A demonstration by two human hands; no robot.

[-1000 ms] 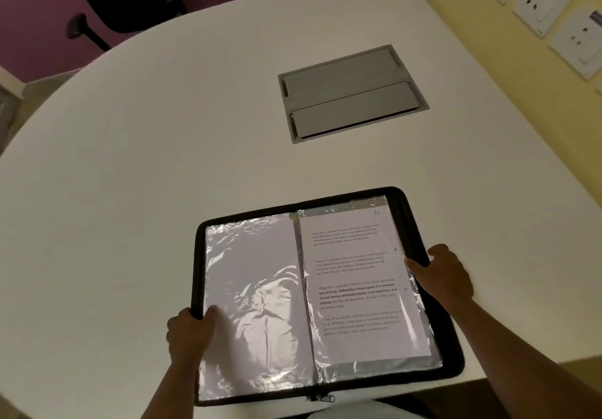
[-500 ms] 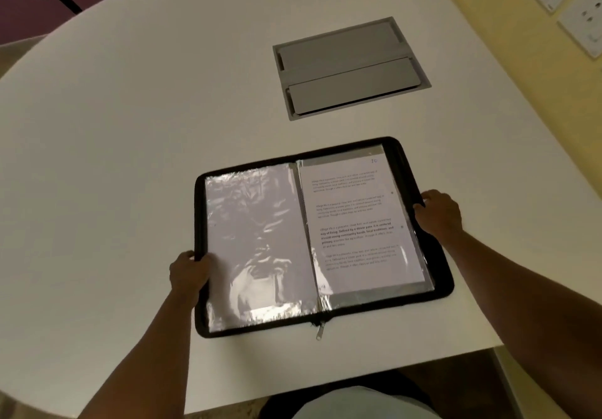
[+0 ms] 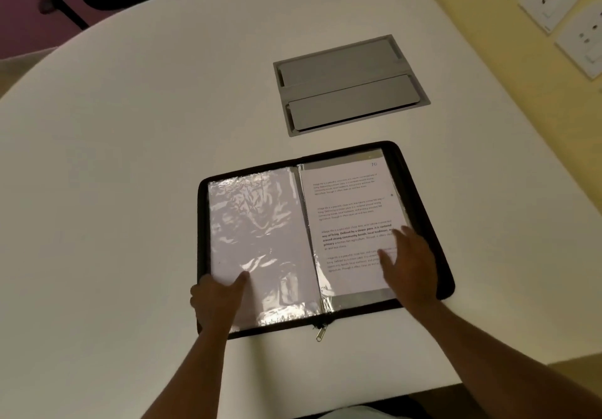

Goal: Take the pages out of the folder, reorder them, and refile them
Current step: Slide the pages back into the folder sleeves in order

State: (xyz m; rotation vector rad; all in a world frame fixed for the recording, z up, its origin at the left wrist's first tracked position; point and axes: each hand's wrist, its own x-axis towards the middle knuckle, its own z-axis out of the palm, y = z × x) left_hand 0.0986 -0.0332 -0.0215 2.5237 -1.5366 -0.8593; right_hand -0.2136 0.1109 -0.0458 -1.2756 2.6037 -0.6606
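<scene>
While the black zip folder [image 3: 420, 197] lies open flat on the white table [image 3: 130, 174], near its front edge, both of the person's hands rest on the facing pages. The left hand [image 3: 216, 298] sits at the lower left corner, fingers loosely curled over the folder's edge, thumb stretched out onto the glossy, crinkled plastic sleeve [image 3: 257, 229], which appears to hold a blank sheet. The right hand [image 3: 408, 265] lies palm down, fingers spread and relaxed, on the lower part of the printed page [image 3: 348, 206], which sits inside its own clear sleeve on the right. No page is out yet, so the task looks barely begun. To do this step well, the left hand would best pin the folder so it cannot slide, while the right finds the sleeve's open edge, which cannot be made out here, and draws the sheet out straight and slowly, since thin plastic tends to cling and could crease the paper
</scene>
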